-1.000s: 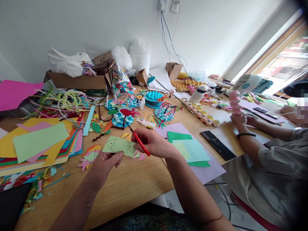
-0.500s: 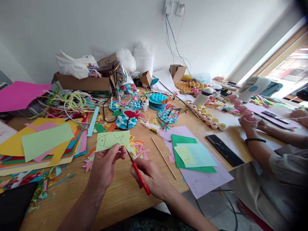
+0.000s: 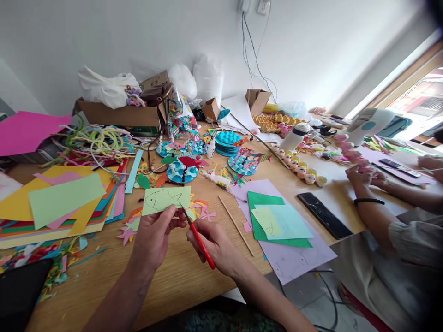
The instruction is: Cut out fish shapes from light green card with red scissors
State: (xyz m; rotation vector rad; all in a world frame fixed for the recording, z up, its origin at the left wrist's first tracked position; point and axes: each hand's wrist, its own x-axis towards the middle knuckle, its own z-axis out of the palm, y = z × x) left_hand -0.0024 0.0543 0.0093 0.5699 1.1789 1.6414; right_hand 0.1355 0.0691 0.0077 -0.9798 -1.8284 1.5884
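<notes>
A light green paper (image 3: 161, 198) with a fish outline drawn on it is pinched in my left hand (image 3: 155, 237), thumb on top at its lower edge. My right hand (image 3: 214, 244) is wrapped round red-handled scissors (image 3: 201, 244). The dark blades point up and left and meet the paper's lower right edge beside the fish's tail. How far the blades are apart is hard to tell. Beneath and behind the paper lie colourful cut scraps (image 3: 200, 207) on the table.
Stacked coloured sheets (image 3: 65, 203) lie left, a wooden stick (image 3: 235, 226) and purple paper (image 3: 297, 263) right. Blue fish crafts (image 3: 182, 170) and a glue bottle (image 3: 218, 179) stand beyond. A black phone (image 3: 323, 214) lies near another person's hands (image 3: 362, 177), which hold pink pieces.
The green paper has shifted slightly right, and the scissors' blades now sit at its lower right edge, closer to the tail. The camera view has moved a little.
</notes>
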